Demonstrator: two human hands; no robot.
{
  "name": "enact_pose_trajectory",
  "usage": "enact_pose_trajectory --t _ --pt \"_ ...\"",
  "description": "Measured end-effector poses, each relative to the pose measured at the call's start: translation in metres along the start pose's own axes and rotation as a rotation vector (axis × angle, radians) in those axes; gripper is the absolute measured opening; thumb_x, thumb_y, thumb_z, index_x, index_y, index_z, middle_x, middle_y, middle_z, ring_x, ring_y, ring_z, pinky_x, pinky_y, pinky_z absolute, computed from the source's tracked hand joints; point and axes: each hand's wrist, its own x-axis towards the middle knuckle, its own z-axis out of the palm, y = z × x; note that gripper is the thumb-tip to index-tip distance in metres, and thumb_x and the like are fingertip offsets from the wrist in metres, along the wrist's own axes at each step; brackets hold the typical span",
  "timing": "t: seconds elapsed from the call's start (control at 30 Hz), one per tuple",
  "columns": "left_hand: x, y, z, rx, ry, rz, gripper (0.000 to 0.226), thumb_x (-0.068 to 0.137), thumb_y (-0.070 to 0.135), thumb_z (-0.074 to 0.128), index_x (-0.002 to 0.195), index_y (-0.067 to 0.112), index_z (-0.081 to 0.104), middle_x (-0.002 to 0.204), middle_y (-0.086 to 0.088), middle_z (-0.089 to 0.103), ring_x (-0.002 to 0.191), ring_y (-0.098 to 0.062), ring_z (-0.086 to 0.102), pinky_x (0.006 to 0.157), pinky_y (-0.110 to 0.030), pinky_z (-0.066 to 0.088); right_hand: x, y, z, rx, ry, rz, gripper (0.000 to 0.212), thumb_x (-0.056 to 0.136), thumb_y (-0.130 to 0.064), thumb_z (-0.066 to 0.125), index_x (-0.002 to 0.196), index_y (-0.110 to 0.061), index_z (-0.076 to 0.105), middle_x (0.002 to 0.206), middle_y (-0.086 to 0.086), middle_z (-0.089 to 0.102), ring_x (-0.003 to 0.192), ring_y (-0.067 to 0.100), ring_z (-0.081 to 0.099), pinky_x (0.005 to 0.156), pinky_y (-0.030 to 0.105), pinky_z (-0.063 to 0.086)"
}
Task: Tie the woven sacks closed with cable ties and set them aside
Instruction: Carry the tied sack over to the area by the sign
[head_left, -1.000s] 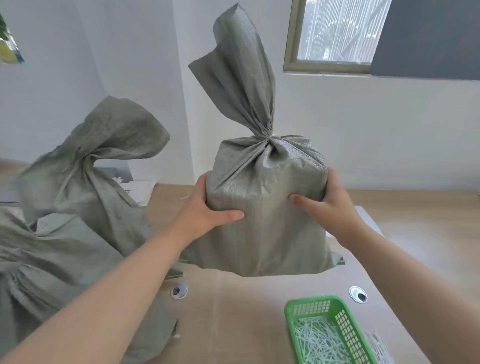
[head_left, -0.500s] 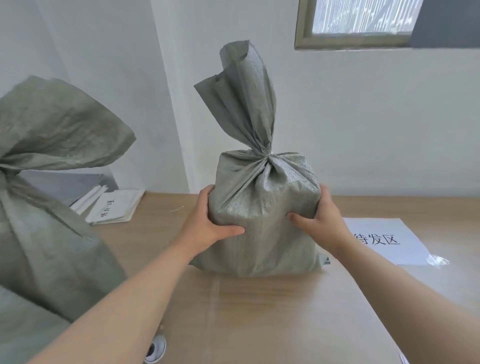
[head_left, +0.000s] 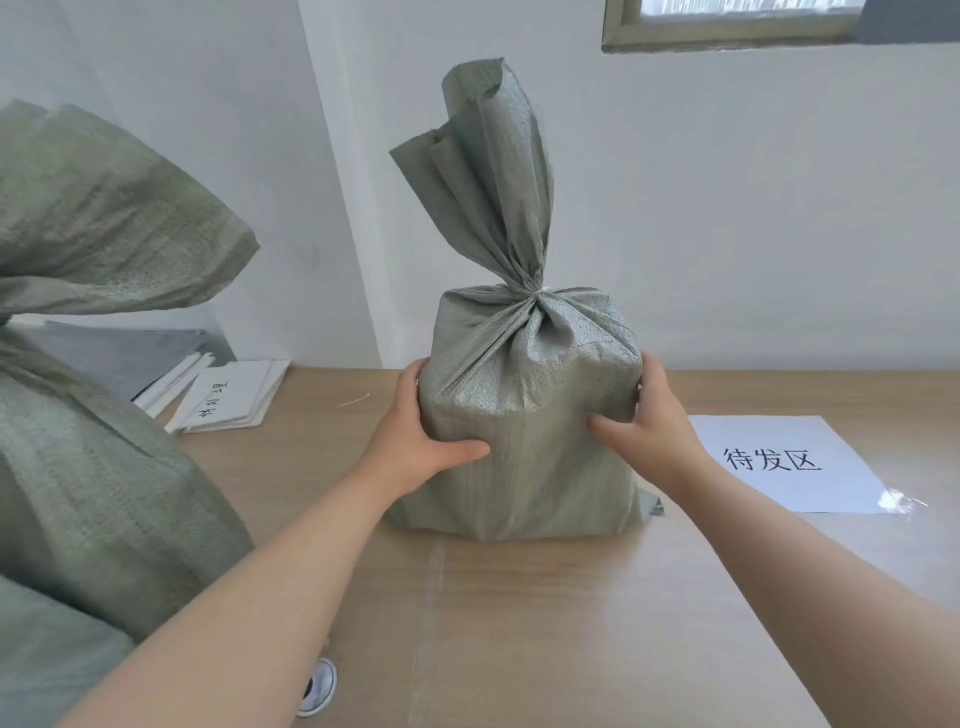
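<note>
- Centre of the table (head_left: 519, 623), towards the far side: the tied sack (head_left: 530, 415) stands upright, base down on the wood. Its neck is cinched tight and the loose top fans up above it.
- At that neck there's a tiny white speck, too small to tell what it is.
- Left grip (head_left: 415, 447) is clamped on the sack's left side, thumb laid across the near face, fingers curling round the far side.
- Right grip (head_left: 654, 436) mirrors it on the right side, thumb on the near face, firmly holding the sack.
- Just right of the sack, a white sheet (head_left: 779, 462) with printed characters lies flat, clear tape at its near right corner.
- Left of frame, big and close, a second sack (head_left: 93, 415) with its top gathered too.
- Far left, by the wall, a stack of papers (head_left: 234, 395), handwriting on top.
- Between papers and tied sack, a short white strip (head_left: 355, 400) lies on the table.
- Near left, a round metal fitting (head_left: 317, 691) sits in the tabletop.
</note>
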Motion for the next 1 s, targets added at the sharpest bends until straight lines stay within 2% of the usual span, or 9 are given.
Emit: enact_pose_trajectory --t 0.1,0.23,0.37,0.43,0.53,0.63,0.7,0.87,1.0 --pt "-0.003 0.005 -0.002 0.029 0.029 -0.003 0.120 0.059 0.019 0.096 0.151 0.034 0.021 0.137 0.015 0.048 0.123 -0.002 0.051 0.105 -0.022 0.039 -0.002 -0.004 -0.006 -0.038 -0.028 -0.017 0.088 0.081 -0.015 0.073 0.152 -0.029 0.023 0.132 -0.013 0.051 0.125 0.009 0.051 0.103 0.038 0.049" --pt "-0.004 0.010 -0.006 0.076 0.040 -0.012 0.123 0.051 0.038 0.095 0.147 0.045 0.020 0.144 0.013 0.047 0.130 -0.006 0.049 0.112 -0.035 0.039 -0.005 -0.009 -0.013 -0.083 -0.052 -0.029 0.096 0.081 -0.022 0.077 0.155 -0.028 0.017 0.147 -0.007 0.044 0.130 0.014 0.049 0.107 0.042 0.044" --pt "-0.005 0.017 -0.008 0.088 0.033 -0.015 0.115 0.062 0.024 0.094 0.149 0.045 0.022 0.131 0.034 0.047 0.115 0.016 0.049 0.103 -0.019 0.039 -0.008 -0.014 -0.017 -0.095 -0.063 -0.040 0.096 0.080 -0.022 0.078 0.155 -0.030 0.017 0.144 -0.008 0.046 0.126 0.014 0.052 0.104 0.037 0.045" --pt "-0.006 0.021 -0.007 0.113 0.030 -0.002 0.113 0.064 0.022 0.093 0.149 0.045 0.022 0.130 0.033 0.047 0.114 0.012 0.049 0.096 -0.013 0.035 -0.009 -0.016 -0.017 -0.099 -0.073 -0.053 0.094 0.080 -0.018 0.078 0.153 -0.031 0.021 0.137 -0.012 0.048 0.119 0.012 0.054 0.095 0.030 0.043" --pt "-0.006 0.024 -0.006 0.146 0.043 0.017 0.113 0.061 0.028 0.093 0.148 0.046 0.023 0.142 0.023 0.045 0.129 0.000 0.044 0.104 -0.020 0.034 -0.010 -0.017 -0.018 -0.117 -0.076 -0.068 0.093 0.079 -0.017 0.078 0.152 -0.033 0.023 0.133 -0.014 0.047 0.119 0.013 0.053 0.093 0.028 0.041" --pt "-0.009 0.025 -0.008 0.169 0.074 0.035 0.115 0.055 0.038 0.091 0.147 0.049 0.024 0.145 0.024 0.041 0.138 -0.004 0.037 0.116 -0.032 0.032 -0.015 -0.018 -0.020 -0.138 -0.057 -0.052 0.096 0.078 -0.023 0.079 0.154 -0.031 0.019 0.146 -0.004 0.043 0.129 0.016 0.048 0.104 0.037 0.043" --pt "-0.015 0.028 -0.010 0.171 0.095 0.038 0.115 0.056 0.039 0.091 0.149 0.045 0.024 0.144 0.028 0.034 0.140 -0.003 0.031 0.118 -0.033 0.029 -0.022 -0.021 -0.021 -0.158 -0.033 -0.048 0.098 0.079 -0.025 0.079 0.155 -0.028 0.018 0.150 0.001 0.039 0.133 0.016 0.044 0.109 0.041 0.042" --pt "-0.047 0.044 -0.013 0.163 0.154 0.064 0.105 0.063 0.034 0.090 0.147 0.042 0.028 0.143 0.027 0.033 0.138 0.004 0.030 0.113 -0.022 0.027 -0.049 -0.038 -0.026 -0.136 0.013 -0.074 0.094 0.080 -0.022 0.078 0.155 -0.024 0.020 0.147 0.001 0.038 0.133 0.015 0.042 0.109 0.039 0.041" --pt "-0.090 0.068 -0.018 0.118 0.152 0.076 0.090 0.070 0.022 0.088 0.139 0.043 0.034 0.129 0.042 0.036 0.120 0.027 0.036 0.095 0.006 0.025 -0.082 -0.059 -0.031 -0.092 -0.003 -0.088 0.092 0.078 -0.025 0.079 0.151 -0.032 0.024 0.144 -0.004 0.042 0.127 0.013 0.047 0.106 0.041 0.045"
